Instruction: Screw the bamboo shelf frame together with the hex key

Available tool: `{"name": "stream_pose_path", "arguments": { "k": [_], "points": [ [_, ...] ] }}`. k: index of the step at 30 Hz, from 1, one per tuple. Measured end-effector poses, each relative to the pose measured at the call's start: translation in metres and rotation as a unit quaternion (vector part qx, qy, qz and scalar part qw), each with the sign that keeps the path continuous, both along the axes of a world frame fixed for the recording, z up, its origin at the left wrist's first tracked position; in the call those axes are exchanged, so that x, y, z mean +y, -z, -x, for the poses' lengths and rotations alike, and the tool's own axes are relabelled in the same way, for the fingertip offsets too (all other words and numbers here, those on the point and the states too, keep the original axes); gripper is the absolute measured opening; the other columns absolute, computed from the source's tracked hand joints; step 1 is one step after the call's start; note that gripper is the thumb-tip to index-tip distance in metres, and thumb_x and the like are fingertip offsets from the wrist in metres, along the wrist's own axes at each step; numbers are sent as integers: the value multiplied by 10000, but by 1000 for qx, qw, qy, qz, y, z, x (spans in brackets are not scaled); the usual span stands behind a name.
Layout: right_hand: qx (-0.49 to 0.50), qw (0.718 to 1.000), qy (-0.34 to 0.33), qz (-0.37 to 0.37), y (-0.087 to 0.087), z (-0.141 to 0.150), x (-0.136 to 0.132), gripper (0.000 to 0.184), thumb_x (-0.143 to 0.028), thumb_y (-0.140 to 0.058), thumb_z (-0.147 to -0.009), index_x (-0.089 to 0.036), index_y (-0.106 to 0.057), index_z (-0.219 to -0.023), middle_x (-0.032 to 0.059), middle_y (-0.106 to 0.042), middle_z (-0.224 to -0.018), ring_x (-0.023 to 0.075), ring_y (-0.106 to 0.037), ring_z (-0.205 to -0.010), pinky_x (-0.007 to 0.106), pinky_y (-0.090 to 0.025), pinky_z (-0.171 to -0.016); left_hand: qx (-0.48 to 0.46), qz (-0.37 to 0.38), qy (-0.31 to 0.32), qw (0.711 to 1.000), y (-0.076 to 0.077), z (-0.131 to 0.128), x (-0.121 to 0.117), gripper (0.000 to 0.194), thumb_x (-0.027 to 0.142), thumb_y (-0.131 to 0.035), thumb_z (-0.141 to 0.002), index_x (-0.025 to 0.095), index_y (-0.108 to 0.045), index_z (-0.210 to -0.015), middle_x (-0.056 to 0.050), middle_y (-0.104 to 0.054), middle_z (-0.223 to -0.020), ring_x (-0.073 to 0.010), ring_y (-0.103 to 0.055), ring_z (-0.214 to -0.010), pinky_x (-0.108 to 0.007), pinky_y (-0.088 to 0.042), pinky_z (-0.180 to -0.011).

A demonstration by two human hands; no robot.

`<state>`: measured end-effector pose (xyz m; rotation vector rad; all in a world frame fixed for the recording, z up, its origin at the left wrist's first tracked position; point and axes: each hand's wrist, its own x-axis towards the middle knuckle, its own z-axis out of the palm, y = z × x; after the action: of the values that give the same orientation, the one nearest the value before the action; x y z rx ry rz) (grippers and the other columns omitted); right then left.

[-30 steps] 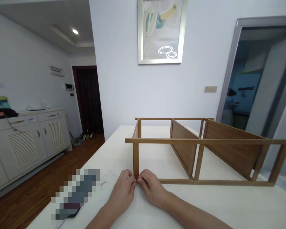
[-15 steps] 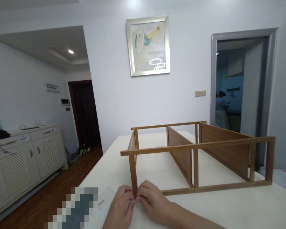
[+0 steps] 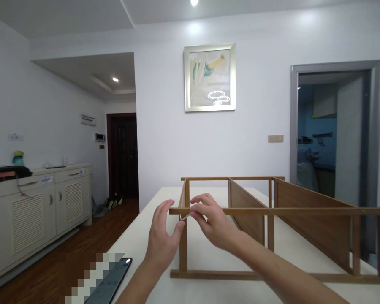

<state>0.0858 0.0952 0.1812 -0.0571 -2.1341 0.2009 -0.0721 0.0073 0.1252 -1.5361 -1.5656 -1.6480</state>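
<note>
A brown wooden shelf frame [image 3: 209, 211] lies on its side on the white table [image 3: 158, 202]. At the left end of its upper front rail, my right hand [image 3: 213, 221] pinches a thin, bent metal hex key [image 3: 185, 217] between thumb and fingers. The key's short end points up at the rail's underside; whether it sits in a bolt is too small to see. My left hand [image 3: 163, 236] is open around the same corner, fingers beside the rail end and thumb close to the key's bend.
A dark phone [image 3: 114, 278] lies on the table's left edge, partly pixelated. A white louvred cabinet [image 3: 66, 202] stands to the left, with a bottle [image 3: 18, 158] on top. Through the doorway on the right, a person [image 3: 305, 162] is visible in another room.
Both my hands have moved up from the foot of the left post to the upper rail's end. The hex key now shows in my right hand. The view has tilted up.
</note>
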Motion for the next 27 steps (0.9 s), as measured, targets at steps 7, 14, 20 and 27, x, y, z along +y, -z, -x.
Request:
{"name": "stream_pose_path", "arguments": {
  "k": [7,14,20,27],
  "points": [
    [-36,998,3,42,0,10,6,180,-160,-518,-935,-207,-666,-843,78,-635,-995,186,-607,-924,334,-533,-787,-113,-2,135,984,10,-2,17,405,318,-591,-883,233,-538,-1276,-88,-535,-1329,-243,-530,-1238,-424,-489,-1035],
    [-33,999,7,30,3,15,9,162,-151,-510,-936,-207,-649,-876,75,-635,-968,184,-601,-889,321,-523,-770,-205,-39,169,963,14,-5,22,319,353,-582,-902,237,-618,-1198,-79,-548,-1311,-233,-550,-1229,-382,-537,-995],
    [-33,999,-5,15,2,15,7,175,-156,-489,-954,-213,-635,-877,61,-646,-902,188,-574,-869,333,-505,-780,-230,-48,172,957,15,-4,22,316,352,-605,-884,228,-625,-1174,-76,-561,-1268,-221,-575,-1190,-365,-559,-969],
    [-35,999,0,8,1,16,6,188,-157,-484,-958,-209,-625,-846,56,-652,-851,191,-563,-836,339,-497,-760,-272,-45,176,945,14,-5,21,367,352,-623,-862,195,-610,-1193,-94,-580,-1246,-236,-564,-1209,-372,-570,-947]
  ]
}}
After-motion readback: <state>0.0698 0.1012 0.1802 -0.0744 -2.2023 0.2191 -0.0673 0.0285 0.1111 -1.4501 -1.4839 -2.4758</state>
